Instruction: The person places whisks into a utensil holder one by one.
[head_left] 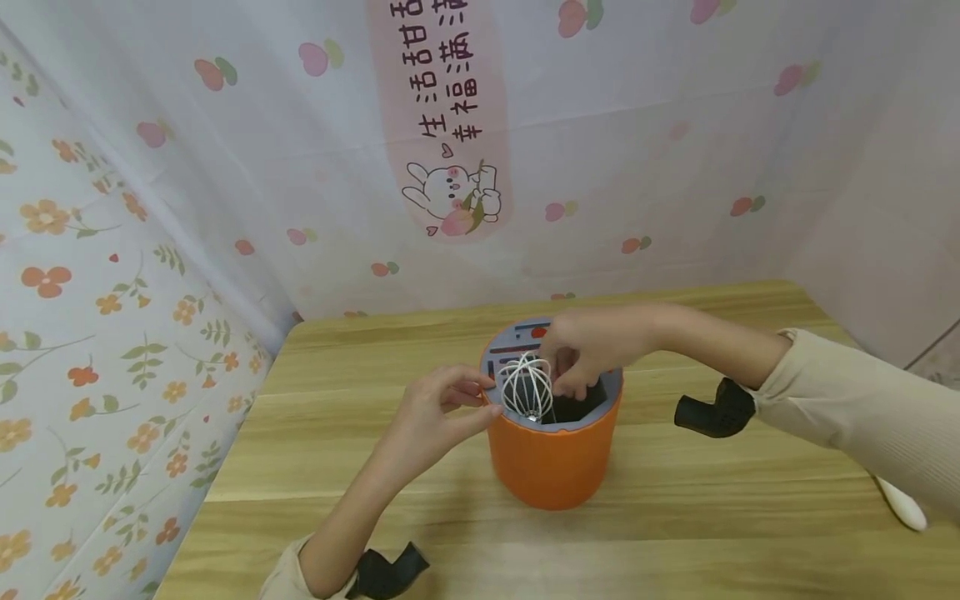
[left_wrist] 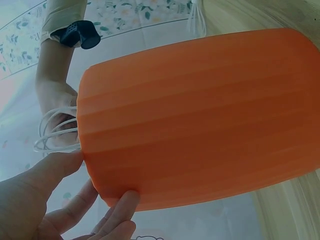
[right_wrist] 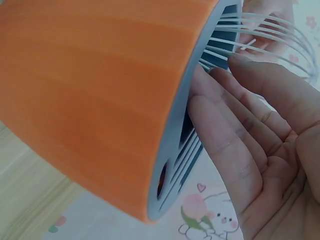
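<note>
An orange utensil holder (head_left: 551, 471) with a grey slotted top stands upright on the table. A whisk (head_left: 527, 390) sits in its large opening, white wire loops up; its lower part is hidden inside. My left hand (head_left: 438, 417) grips the holder's left edge, thumb at the rim and fingertips on the orange wall (left_wrist: 200, 125). At the opening, the curled fingers of my right hand (head_left: 600, 346) pinch beside the whisk's wires. In the right wrist view, the thumb and fingertips of the right hand (right_wrist: 260, 135) meet close to those wires, with some fingers dipping past the rim.
The wooden table (head_left: 337, 467) extends around the holder. A white rounded utensil end (head_left: 903, 504) lies at the right, partly under the right sleeve (head_left: 862, 408). Behind the table hangs a printed curtain (head_left: 637, 167); a floral cloth (head_left: 97, 333) covers the left side.
</note>
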